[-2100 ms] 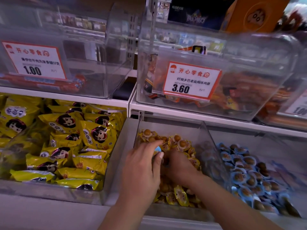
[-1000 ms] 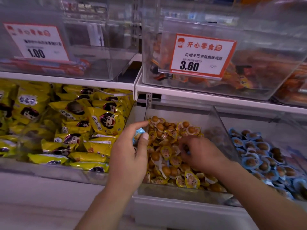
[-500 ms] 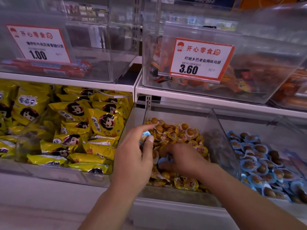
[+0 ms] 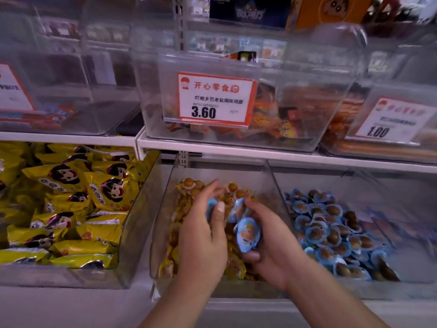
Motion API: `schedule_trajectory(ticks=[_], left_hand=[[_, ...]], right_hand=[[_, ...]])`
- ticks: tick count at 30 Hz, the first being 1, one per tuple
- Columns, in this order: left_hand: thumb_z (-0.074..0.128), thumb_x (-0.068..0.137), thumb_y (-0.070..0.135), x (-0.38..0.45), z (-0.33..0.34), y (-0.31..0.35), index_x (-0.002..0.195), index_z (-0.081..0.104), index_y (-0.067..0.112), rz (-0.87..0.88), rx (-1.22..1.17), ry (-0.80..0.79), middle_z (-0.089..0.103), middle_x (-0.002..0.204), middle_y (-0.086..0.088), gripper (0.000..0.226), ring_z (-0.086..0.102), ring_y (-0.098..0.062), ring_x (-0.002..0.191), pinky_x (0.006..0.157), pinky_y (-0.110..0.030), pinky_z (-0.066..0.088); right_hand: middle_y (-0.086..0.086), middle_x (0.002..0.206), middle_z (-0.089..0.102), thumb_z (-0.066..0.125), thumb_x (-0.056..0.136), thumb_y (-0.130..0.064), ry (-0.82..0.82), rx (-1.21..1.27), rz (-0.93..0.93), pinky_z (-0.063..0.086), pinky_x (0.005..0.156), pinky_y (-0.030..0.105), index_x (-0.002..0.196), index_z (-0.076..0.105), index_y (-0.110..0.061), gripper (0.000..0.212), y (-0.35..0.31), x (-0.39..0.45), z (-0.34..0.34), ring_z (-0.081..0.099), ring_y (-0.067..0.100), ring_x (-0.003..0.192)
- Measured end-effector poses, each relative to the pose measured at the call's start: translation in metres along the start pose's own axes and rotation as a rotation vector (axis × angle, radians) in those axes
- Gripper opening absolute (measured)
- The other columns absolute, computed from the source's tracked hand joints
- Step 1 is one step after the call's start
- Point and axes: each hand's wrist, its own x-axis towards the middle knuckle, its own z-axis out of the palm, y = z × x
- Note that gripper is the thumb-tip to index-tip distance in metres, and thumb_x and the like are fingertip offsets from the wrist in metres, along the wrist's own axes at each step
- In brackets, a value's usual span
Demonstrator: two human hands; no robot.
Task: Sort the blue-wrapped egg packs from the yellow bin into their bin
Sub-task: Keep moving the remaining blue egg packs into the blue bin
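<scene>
A blue-wrapped egg pack sits in the right hand, fingers curled under it and the thumb closing below, held just above the yellow bin. A second blue pack shows just above it, at the same hand's fingertips. The left hand pinches another blue pack between thumb and fingers. Both hands are close together over the heap of yellow-wrapped egg packs. The home for these, the bin of blue packs, stands just to the right, beyond a clear divider wall.

To do this step well, I'd say each hand should lift clear of the yellow heap first, so no yellow pack rides along. Then carry over the divider, not into it, and drop low onto the blue pile. The wrappers look slick, so a firm pinch matters. The left hand has the longer reach; passing its pack to the right may be neater.
</scene>
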Motion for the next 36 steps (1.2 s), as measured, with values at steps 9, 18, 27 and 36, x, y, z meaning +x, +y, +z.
schedule_trajectory(ticks=[9,18,27,36], left_hand=[[0.033,0.105,0.035,-0.009,0.054,0.02,0.143,0.045,0.039,0.129,-0.035,-0.113,0.047,0.146,0.025,0.041,0.039,0.008,0.136,0.111,-0.019,0.035],[0.048,0.1,0.029,0.011,0.068,0.032,0.131,0.057,0.035,0.152,-0.389,0.074,0.061,0.132,0.016,0.033,0.057,0.002,0.119,0.091,-0.009,0.045],[0.049,0.098,0.039,0.023,0.064,-0.036,0.117,0.054,0.054,0.019,0.322,-0.503,0.053,0.126,0.028,0.024,0.051,-0.002,0.122,0.104,-0.033,0.045],[0.045,0.096,0.05,0.048,0.072,-0.044,0.139,0.049,0.035,0.165,0.663,-0.599,0.048,0.144,0.009,0.046,0.045,-0.017,0.133,0.108,-0.032,0.04]], right_hand=[[-0.003,0.111,0.075,0.054,0.097,-0.05,0.015,-0.058,-0.151,0.058,0.081,0.033,0.115,0.074,-0.032,0.033,-0.006,0.006,-0.017,0.072,0.013,0.101],[0.007,0.081,0.07,0.076,0.086,-0.035,-0.026,0.044,-0.372,0.049,0.044,0.027,0.097,0.073,-0.012,0.026,-0.036,-0.004,-0.032,0.066,0.018,0.06],[0.0,0.089,0.076,0.055,0.102,-0.026,0.619,-0.772,-0.558,0.05,0.063,0.017,0.102,0.075,-0.008,0.027,-0.115,0.029,-0.174,0.069,-0.003,0.078],[-0.009,0.089,0.073,0.054,0.1,-0.028,0.457,-0.767,-0.643,0.052,0.063,0.018,0.104,0.071,-0.028,0.018,-0.067,0.02,-0.139,0.067,0.0,0.081]])
